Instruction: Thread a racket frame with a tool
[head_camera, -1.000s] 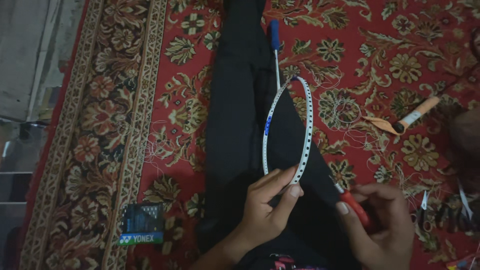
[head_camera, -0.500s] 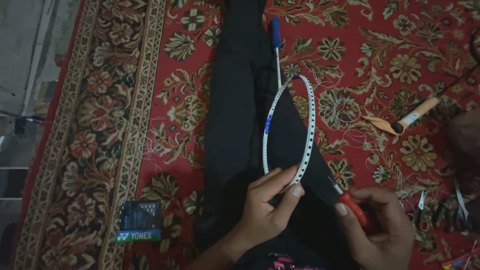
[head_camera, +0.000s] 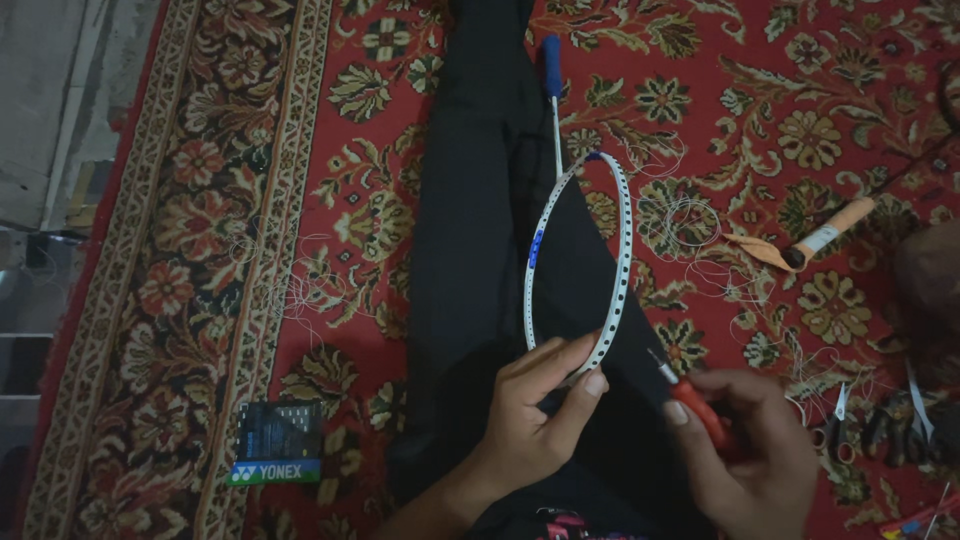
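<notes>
A white, unstrung racket frame (head_camera: 618, 250) with a blue handle (head_camera: 552, 66) lies along my black trouser leg (head_camera: 470, 250), handle pointing away from me. My left hand (head_camera: 535, 415) grips the near end of the frame, thumb and fingers pinched on the rim. My right hand (head_camera: 745, 455) holds a red-handled tool (head_camera: 700, 412) whose metal tip points at the frame's near right edge, a short gap away.
A red patterned carpet (head_camera: 300, 180) covers the floor. A dark string packet (head_camera: 278, 443) lies at lower left. Loose string (head_camera: 690, 225), a wooden-handled tool (head_camera: 825, 235) and scissors (head_camera: 838, 420) lie to the right. Bare concrete floor (head_camera: 50, 90) is at far left.
My view has shifted slightly. My right hand with the red-handled tool has edged up toward the frame's near rim. My left hand keeps its grip.
</notes>
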